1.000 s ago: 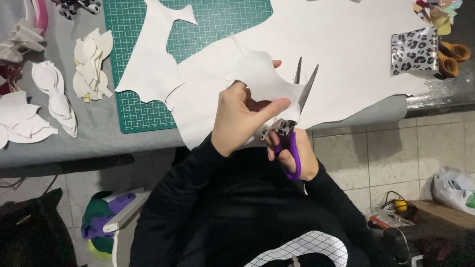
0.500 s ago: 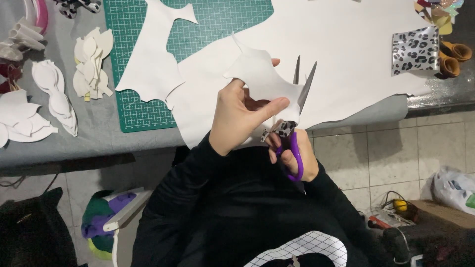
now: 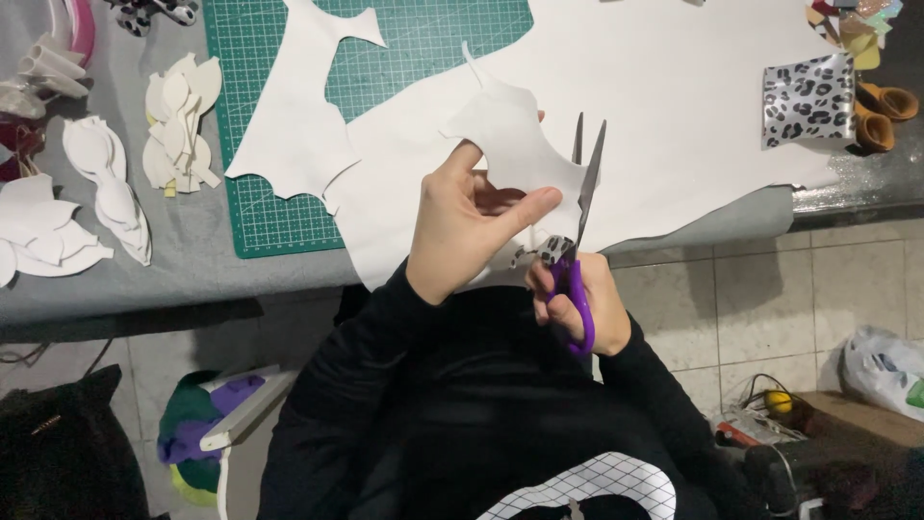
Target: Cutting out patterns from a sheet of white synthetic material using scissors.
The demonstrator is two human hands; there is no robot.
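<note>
At frame centre, the left hand (image 3: 472,226) pinches a white cut-out shape (image 3: 515,144) while the right hand (image 3: 582,299) grips purple scissors (image 3: 576,241), blades spread; the thumb beside the blades risks a nick.

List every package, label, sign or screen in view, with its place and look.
No labels, signs or screens show.
Plastic bag: on the floor at far right, crumpled, white with a touch of green.
Leopard-print sheet: on the table at upper right, roughly square, silvery with black spots; a loose sheet, not packaging.

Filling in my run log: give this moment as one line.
left hand: holds white cut-out piece | right hand: grips purple scissors, blades open at piece's edge | below: white sheet, green cutting mat
</note>
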